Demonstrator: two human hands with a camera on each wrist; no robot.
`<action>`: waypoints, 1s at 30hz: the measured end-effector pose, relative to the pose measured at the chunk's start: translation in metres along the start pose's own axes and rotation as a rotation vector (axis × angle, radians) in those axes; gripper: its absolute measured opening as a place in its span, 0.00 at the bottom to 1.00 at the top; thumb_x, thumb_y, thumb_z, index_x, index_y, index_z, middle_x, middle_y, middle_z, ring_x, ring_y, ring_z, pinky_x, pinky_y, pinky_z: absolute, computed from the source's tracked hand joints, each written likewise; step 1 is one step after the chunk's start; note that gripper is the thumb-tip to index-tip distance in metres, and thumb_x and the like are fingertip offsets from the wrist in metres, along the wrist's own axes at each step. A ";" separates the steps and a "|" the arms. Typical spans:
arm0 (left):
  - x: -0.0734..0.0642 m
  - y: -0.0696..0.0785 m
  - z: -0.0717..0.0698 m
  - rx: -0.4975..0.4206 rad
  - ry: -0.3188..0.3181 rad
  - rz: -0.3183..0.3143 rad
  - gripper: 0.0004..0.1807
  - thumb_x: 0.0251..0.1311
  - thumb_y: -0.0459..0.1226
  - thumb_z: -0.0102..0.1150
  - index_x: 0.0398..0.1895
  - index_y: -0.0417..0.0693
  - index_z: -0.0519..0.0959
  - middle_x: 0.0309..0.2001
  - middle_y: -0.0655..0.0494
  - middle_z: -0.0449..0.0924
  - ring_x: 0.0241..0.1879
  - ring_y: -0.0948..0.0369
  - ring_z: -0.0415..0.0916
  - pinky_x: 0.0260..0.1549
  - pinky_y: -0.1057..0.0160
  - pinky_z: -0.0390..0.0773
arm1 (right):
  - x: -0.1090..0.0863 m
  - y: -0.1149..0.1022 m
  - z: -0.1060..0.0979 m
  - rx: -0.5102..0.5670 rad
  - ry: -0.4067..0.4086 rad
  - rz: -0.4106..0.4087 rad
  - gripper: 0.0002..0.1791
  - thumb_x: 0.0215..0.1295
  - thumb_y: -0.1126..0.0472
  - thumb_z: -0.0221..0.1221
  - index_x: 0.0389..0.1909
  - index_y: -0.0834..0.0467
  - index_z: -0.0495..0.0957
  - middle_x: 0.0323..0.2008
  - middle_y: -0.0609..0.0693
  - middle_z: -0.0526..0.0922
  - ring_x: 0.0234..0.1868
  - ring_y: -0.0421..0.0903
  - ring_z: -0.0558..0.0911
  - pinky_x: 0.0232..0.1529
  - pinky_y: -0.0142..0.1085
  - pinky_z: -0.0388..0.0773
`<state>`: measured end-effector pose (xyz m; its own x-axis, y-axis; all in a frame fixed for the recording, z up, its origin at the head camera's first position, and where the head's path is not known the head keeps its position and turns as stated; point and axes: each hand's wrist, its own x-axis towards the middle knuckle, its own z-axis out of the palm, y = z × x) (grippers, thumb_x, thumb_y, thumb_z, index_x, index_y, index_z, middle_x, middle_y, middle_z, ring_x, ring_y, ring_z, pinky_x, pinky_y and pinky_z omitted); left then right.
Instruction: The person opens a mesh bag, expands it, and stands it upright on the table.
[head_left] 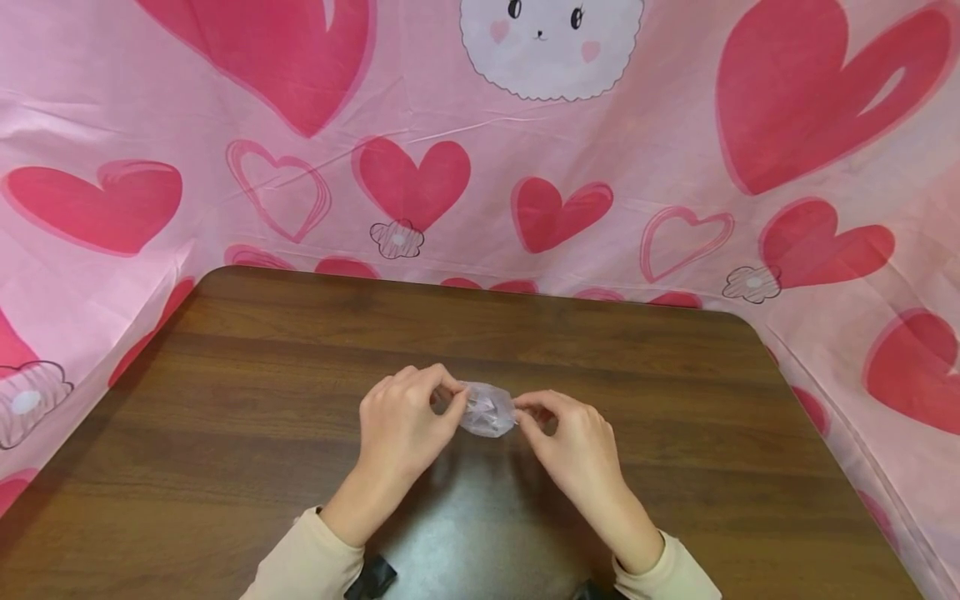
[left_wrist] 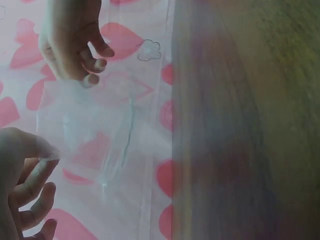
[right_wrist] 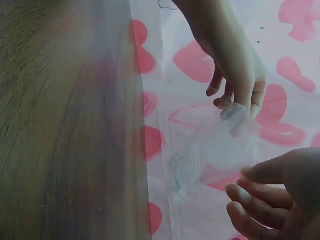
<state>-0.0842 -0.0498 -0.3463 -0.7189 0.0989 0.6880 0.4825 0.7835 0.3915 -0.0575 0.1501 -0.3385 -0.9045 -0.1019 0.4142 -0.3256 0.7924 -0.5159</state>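
Bare hands, the left (head_left: 408, 417) and the right (head_left: 576, 442), are held a little apart over the middle of the table, and between them a small, clear, crumpled plastic bag (head_left: 487, 410) is pinched, its left end by the left thumb and fingers, its right end by the right.

In the head view the bag is seen as a bunched whitish lump; by the left wrist view it is shown as a thin, nearly square sheet, with a slim darker line along one edge. By the right wrist view, the film is shown gathered at the left fingertips. The bag's ends are partly hidden by the fingers, and whether anything is contained in it cannot be told.

Cream long sleeves (head_left: 311, 560) are worn on both arms, and beside the left cuff a small black object (head_left: 372, 577) is partly covered. The dark brown wood-grain table (head_left: 285, 400), with rounded far corners, is bordered on the left, right and far sides by a creased pink fabric sheet (head_left: 427, 75), printed with red hearts and a white scalloped face. Printed hearts are seen through the film.
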 end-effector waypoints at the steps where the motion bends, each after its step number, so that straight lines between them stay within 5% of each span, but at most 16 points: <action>1: 0.000 0.001 0.000 0.001 0.003 0.000 0.08 0.45 0.37 0.75 0.22 0.60 0.83 0.18 0.68 0.76 0.17 0.67 0.67 0.17 0.65 0.66 | 0.000 0.000 0.000 0.010 0.009 -0.002 0.06 0.56 0.60 0.72 0.34 0.48 0.87 0.25 0.36 0.80 0.25 0.37 0.77 0.23 0.33 0.69; 9: -0.004 0.006 0.004 0.016 0.029 0.064 0.10 0.43 0.35 0.74 0.21 0.58 0.81 0.17 0.70 0.76 0.18 0.67 0.70 0.20 0.64 0.70 | -0.004 -0.009 0.001 0.034 -0.055 0.020 0.13 0.55 0.50 0.73 0.39 0.51 0.86 0.25 0.35 0.80 0.27 0.33 0.78 0.25 0.33 0.71; 15: -0.004 0.007 0.003 -0.002 0.046 0.048 0.09 0.44 0.36 0.72 0.23 0.59 0.81 0.18 0.71 0.77 0.17 0.65 0.69 0.18 0.65 0.68 | -0.004 -0.006 0.002 -0.034 -0.079 0.039 0.09 0.53 0.59 0.74 0.36 0.49 0.86 0.23 0.36 0.79 0.24 0.33 0.77 0.23 0.34 0.70; 30: -0.004 0.004 0.003 0.027 -0.128 -0.013 0.07 0.44 0.43 0.78 0.25 0.62 0.86 0.29 0.71 0.80 0.30 0.64 0.76 0.24 0.60 0.74 | 0.002 0.003 -0.005 -0.046 0.079 0.003 0.08 0.47 0.61 0.77 0.26 0.47 0.87 0.22 0.37 0.82 0.20 0.33 0.73 0.21 0.34 0.68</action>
<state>-0.0809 -0.0457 -0.3492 -0.7838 0.1645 0.5988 0.4601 0.8015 0.3820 -0.0591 0.1557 -0.3355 -0.8803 -0.0534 0.4714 -0.3085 0.8193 -0.4833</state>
